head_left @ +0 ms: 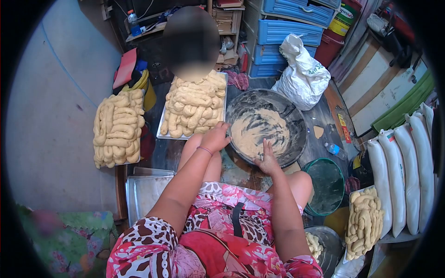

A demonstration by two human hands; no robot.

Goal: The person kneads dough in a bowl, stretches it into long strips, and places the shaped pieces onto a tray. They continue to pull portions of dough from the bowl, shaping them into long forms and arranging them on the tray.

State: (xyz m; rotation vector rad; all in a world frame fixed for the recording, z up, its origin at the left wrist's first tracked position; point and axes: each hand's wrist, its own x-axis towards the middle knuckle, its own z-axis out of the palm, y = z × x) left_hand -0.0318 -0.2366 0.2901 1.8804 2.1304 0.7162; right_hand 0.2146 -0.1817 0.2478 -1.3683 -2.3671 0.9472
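A large dark round pan [287, 104] sits on the floor in front of my knees, smeared with pale dough [259, 132]. My left hand [216, 136] grips the pan's near-left rim. With its fingers pointing up, my right hand [268, 158] rests on the near rim and touches the dough inside. Just left of the pan stands a white tray [160, 134] heaped with twisted dough pieces [194, 104].
Another heap of dough twists [118, 127] lies at the far left, a third [364, 222] at the right beside white sacks [408, 162]. Empty metal trays [146, 190], a green sieve [327, 185], a white bag [303, 74], blue drawers [287, 30] and a person behind the tray surround me.
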